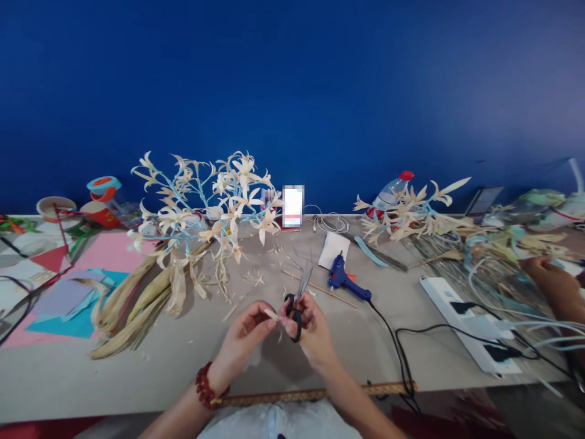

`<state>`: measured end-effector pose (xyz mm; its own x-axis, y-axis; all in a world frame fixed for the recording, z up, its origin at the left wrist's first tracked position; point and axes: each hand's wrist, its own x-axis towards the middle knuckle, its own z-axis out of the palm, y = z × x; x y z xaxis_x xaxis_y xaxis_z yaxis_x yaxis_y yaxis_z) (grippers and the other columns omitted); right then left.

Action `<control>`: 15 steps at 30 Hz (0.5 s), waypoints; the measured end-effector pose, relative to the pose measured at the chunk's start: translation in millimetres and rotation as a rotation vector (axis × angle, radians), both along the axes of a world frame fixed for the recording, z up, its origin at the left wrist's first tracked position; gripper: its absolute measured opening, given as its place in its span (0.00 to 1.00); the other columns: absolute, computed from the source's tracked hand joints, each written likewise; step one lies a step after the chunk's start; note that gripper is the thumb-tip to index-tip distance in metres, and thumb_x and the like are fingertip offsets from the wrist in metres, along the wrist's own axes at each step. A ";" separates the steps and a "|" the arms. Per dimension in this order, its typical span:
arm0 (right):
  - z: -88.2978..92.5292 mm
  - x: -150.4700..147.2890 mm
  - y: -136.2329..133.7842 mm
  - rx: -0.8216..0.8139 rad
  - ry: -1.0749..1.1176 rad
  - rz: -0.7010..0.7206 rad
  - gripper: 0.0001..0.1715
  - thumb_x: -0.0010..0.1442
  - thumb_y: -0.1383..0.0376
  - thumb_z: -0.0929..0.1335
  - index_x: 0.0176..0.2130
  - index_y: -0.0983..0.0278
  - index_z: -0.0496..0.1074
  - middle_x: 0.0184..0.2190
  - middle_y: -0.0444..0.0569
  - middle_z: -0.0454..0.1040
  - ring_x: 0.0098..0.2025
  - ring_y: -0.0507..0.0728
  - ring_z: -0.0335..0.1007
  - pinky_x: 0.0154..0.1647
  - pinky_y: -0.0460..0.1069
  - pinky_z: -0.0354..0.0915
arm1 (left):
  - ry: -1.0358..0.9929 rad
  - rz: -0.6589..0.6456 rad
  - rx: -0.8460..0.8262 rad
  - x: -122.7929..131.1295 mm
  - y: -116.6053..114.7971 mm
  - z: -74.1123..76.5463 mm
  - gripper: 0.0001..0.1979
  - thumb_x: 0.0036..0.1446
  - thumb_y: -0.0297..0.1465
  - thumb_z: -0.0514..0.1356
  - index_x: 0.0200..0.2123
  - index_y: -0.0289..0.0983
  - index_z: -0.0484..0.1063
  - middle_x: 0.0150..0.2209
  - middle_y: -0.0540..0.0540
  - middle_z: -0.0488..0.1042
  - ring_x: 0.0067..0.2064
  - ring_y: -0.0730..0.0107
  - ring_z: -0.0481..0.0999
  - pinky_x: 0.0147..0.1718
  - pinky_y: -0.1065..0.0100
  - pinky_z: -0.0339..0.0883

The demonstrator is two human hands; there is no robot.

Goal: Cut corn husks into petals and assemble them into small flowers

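Over the table (150, 384), near its front edge, I am watching the left hand (249, 332) pinching a pale strip (271, 314) between thumb and fingers. Just beside it, the right hand (313, 329) is gripping scissors (304, 282), their blades pointing away; whether it is also touching the strip, I cannot tell. Farther back, a glue gun (343, 279) is lying to the right, and pale flowers (247, 200) are standing leftward.
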<state>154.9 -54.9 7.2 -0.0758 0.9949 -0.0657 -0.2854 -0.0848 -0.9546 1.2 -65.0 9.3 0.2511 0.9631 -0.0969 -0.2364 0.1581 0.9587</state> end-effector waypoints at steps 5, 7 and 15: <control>1.7 1.6 -0.6 -0.010 -0.061 0.005 0.19 0.45 0.63 0.76 0.31 0.61 0.65 0.28 0.42 0.71 0.30 0.52 0.66 0.31 0.46 0.63 | -0.003 0.100 0.012 1.2 0.5 -2.6 0.06 0.56 0.32 0.62 0.29 0.37 0.71 0.30 0.50 0.68 0.34 0.72 0.66 0.36 0.72 0.60; -0.4 7.5 -2.7 -0.016 -0.088 0.082 0.20 0.46 0.59 0.77 0.31 0.62 0.65 0.28 0.42 0.70 0.31 0.53 0.65 0.32 0.46 0.62 | -0.016 0.135 -0.002 -1.7 3.4 -1.5 0.05 0.55 0.32 0.62 0.29 0.37 0.71 0.30 0.50 0.68 0.34 0.72 0.66 0.36 0.73 0.60; -18.0 26.5 -21.0 -0.106 -0.056 0.505 0.30 0.47 0.42 0.72 0.32 0.62 0.62 0.26 0.42 0.66 0.26 0.50 0.61 0.27 0.45 0.55 | 0.000 0.219 0.034 -8.7 13.1 13.3 0.05 0.54 0.31 0.63 0.28 0.37 0.70 0.35 0.47 0.70 0.38 0.68 0.67 0.40 0.71 0.61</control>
